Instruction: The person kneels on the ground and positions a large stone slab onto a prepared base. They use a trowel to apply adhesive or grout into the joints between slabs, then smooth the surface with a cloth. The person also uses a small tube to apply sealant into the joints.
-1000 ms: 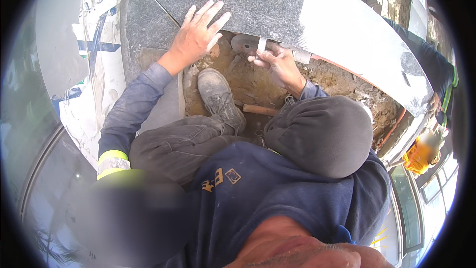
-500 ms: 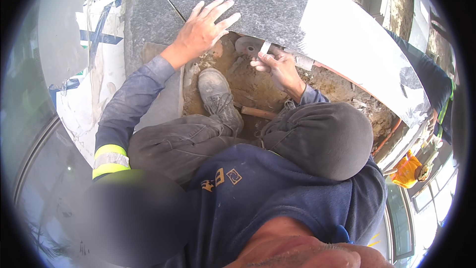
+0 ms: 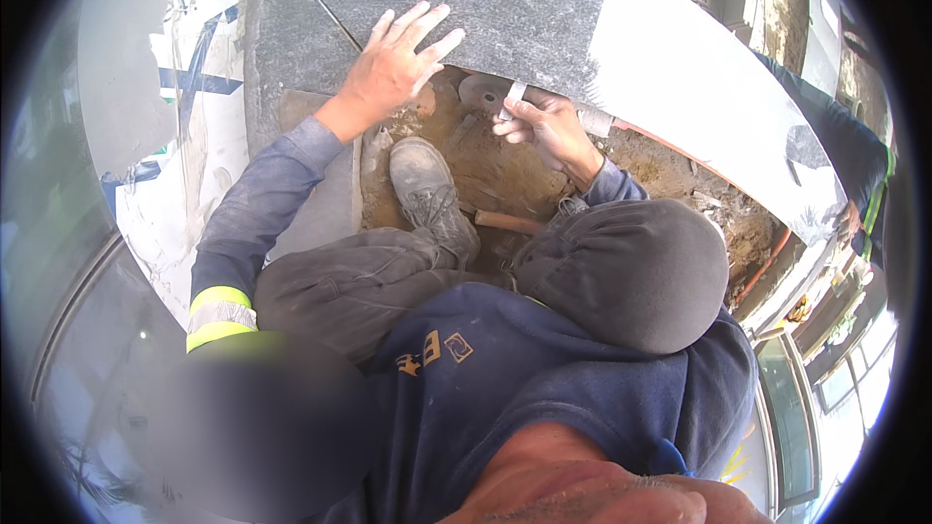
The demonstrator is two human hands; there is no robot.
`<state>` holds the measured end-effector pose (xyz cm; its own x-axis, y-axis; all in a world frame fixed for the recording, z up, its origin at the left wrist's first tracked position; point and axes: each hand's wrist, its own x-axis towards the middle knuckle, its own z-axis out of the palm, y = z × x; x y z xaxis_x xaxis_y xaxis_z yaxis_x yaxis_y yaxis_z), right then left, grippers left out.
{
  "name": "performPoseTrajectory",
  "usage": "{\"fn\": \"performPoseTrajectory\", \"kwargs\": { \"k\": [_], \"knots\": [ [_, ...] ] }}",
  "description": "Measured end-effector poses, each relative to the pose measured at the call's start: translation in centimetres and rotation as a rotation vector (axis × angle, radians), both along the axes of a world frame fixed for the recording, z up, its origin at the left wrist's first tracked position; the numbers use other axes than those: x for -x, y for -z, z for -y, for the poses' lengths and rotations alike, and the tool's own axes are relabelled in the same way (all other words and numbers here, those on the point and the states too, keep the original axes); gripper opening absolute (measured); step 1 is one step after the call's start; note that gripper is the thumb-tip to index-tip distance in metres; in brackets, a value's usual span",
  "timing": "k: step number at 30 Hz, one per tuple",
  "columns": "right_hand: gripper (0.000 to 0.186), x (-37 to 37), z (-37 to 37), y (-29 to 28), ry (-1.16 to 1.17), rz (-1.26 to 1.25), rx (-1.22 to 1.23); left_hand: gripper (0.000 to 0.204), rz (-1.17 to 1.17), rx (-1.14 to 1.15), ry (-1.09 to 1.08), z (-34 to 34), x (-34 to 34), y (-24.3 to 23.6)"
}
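Observation:
The dark speckled slab [image 3: 485, 0] spans the top, with a thin dark slit near its left part and a white sheet [image 3: 699, 87] over its right part. My left hand [image 3: 393, 68] rests with spread fingers on the slab's near edge, beside the slit. Under that edge, my right hand [image 3: 539, 131] pinches a short, pale flat strip [image 3: 516, 90] that stands up toward the slab. Behind it, a grey round piece [image 3: 481, 92] and part of a pale tube [image 3: 597, 123] show in the opening.
My boot [image 3: 419, 184] stands in dirt [image 3: 485, 170] beside a short wooden piece [image 3: 505, 221]. A grey board [image 3: 325, 213] and printed wrapping [image 3: 194, 107] lie left, orange pipe [image 3: 767, 262] at right. Another person's dark sleeve with green stripe [image 3: 874, 184] is at far right.
The slab and both my hands appear slightly further right than a second ago, with little change in grip. The orange-clad person at lower right has mostly gone from sight.

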<state>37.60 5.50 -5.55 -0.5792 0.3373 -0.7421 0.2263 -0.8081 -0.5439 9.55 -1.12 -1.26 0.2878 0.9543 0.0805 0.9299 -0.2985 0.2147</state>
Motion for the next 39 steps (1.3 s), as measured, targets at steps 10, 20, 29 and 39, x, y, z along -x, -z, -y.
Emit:
{"fn": "performPoseTrajectory", "kwargs": {
  "k": [10, 20, 29, 39],
  "knots": [
    [0.030, -0.5, -0.4, 0.8, -0.008, -0.077, 0.089, 0.046, 1.514, 0.701, -0.920, 4.4, -4.7, 0.7],
    [0.031, -1.0, -0.7, 0.9, -0.018, -0.120, 0.177, 0.046, 1.668, 0.690, -1.034, 2.6, -2.6, 2.3],
    [0.061, -3.2, -0.8, -1.0, -0.192, -0.065, 0.080, 0.062, 1.692, 0.809, -0.903, 3.8, -2.9, 3.0],
    [0.045, -33.3, -10.8, -10.5, 0.064, 0.868, -1.297, 0.048, 1.108, 1.369, -0.029, 1.1, -7.6, -4.1]
  ]
}}
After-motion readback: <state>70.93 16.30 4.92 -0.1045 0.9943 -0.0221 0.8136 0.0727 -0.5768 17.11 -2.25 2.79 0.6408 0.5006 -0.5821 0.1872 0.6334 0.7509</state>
